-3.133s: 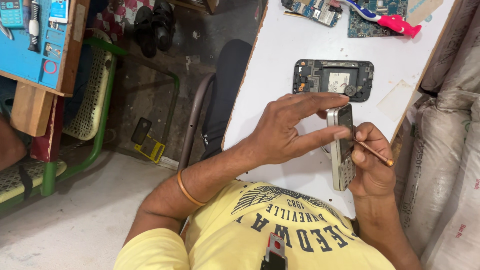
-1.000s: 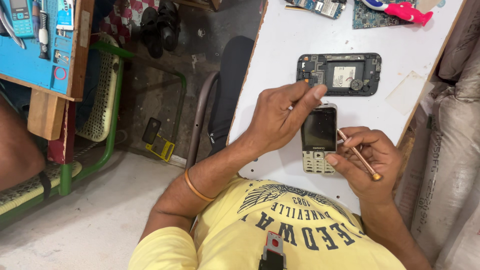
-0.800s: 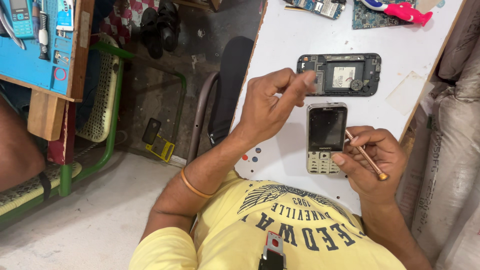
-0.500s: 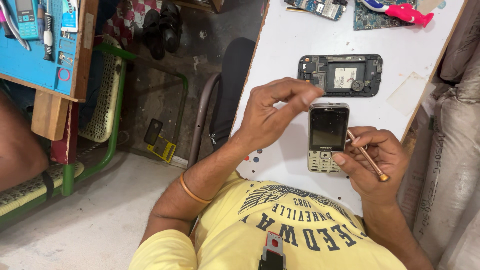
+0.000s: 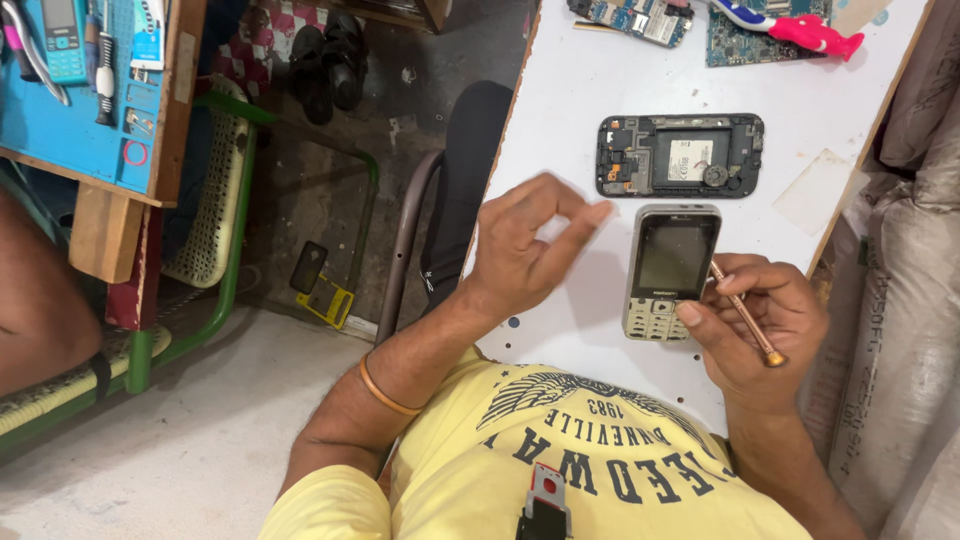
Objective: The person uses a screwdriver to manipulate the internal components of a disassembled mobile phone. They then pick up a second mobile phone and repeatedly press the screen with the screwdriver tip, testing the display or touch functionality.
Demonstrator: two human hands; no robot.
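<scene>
A silver keypad phone (image 5: 672,260) lies face up on the white table (image 5: 590,90). My right hand (image 5: 765,335) rests beside it, thumb on the keypad's lower right corner, fingers closed on a thin copper-coloured tool (image 5: 745,315). My left hand (image 5: 525,255) hovers to the left of the phone, clear of it, thumb and forefinger pinched tip to tip with nothing visible between them. Just beyond the phone lies an opened black phone body (image 5: 680,155) with its insides showing.
Circuit boards (image 5: 640,18) and a pink-handled tool (image 5: 810,30) lie at the table's far end, and a paper scrap (image 5: 815,190) at its right edge. Sacks (image 5: 900,300) line the right. A dark chair back (image 5: 460,190), a green chair (image 5: 225,200) and a blue tool board (image 5: 70,90) stand left.
The phone, earlier held up between both hands, now lies flat. My left hand has lifted off its top end and drawn away to the left, fingers pinched.
</scene>
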